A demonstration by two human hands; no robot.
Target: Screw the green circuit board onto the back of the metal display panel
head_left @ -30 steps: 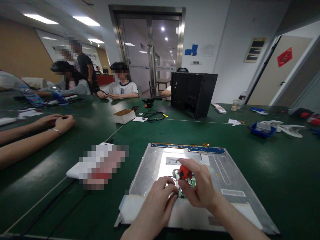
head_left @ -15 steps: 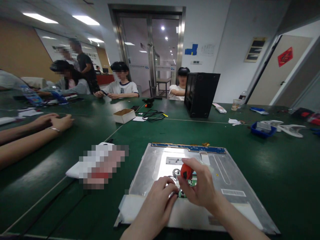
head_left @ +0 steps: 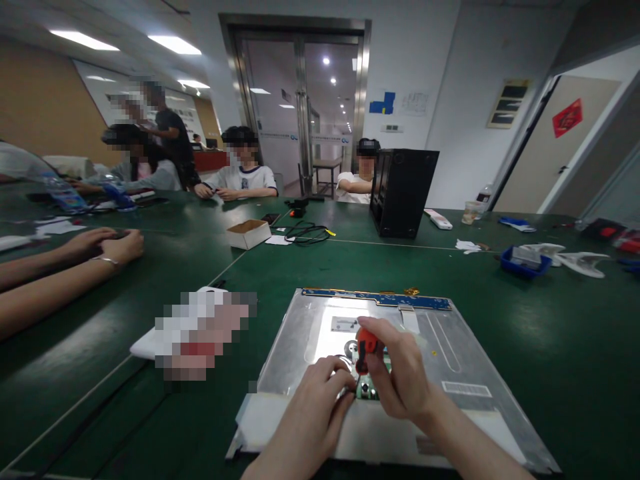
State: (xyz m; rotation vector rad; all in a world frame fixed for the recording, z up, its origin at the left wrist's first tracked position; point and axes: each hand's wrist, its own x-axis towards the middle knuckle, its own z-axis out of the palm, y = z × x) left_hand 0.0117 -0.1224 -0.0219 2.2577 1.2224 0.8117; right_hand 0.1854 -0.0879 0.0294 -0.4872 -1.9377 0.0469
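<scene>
A large silvery display panel (head_left: 435, 373) lies back side up in front of me, with a narrow blue circuit strip (head_left: 345, 295) along its far edge. Near its middle sits a small green circuit board (head_left: 371, 391), partly covered by my hands. My right hand (head_left: 403, 370) grips a screwdriver by its red and black handle (head_left: 367, 343), held nearly upright over the board's left side; the tip is hard to see. At the board's left edge my left hand (head_left: 317, 393) is closed, fingertips pinched together. What lies between those fingers is hidden.
A white object (head_left: 150, 341), partly pixelated, lies left of the panel. Beyond are an open cardboard box (head_left: 249, 235), a black cable (head_left: 307, 232), a black computer case (head_left: 405, 193) and a blue tray (head_left: 524, 262). Another person's hands (head_left: 113, 248) rest at the left.
The screwdriver handle has tilted more upright and shifted slightly left and down, my right fingers moving with it. My left hand stays almost where it was.
</scene>
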